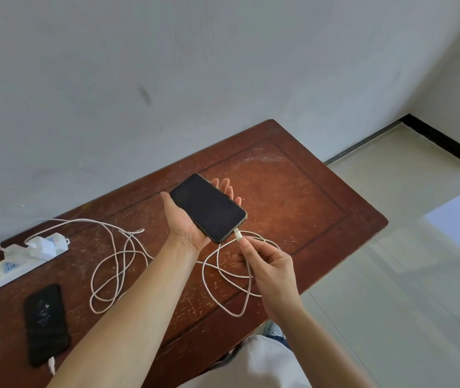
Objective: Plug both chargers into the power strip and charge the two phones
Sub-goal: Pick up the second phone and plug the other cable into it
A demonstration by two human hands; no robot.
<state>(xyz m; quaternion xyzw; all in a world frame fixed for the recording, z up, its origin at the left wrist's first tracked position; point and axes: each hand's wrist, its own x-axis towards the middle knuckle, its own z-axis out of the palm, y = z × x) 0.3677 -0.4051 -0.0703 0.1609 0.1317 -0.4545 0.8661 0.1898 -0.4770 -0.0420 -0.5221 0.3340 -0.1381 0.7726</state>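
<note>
My left hand (188, 224) lies palm up above the table and holds a black phone (208, 207), screen up and dark. My right hand (268, 266) pinches the white cable plug (237, 235), which sits at the phone's bottom edge. A second black phone (46, 324) lies flat at the near left with a white cable in its near end. The white power strip (19, 264) rests at the far left, with two white chargers (40, 245) standing in it. White cables (117, 264) loop across the wooden table (293, 186).
The table stands against a grey wall. Its right end and near edge drop off to a pale tiled floor (391, 275). A black skirting board (444, 141) runs along the far right wall. Light clothing (257, 362) shows at the bottom.
</note>
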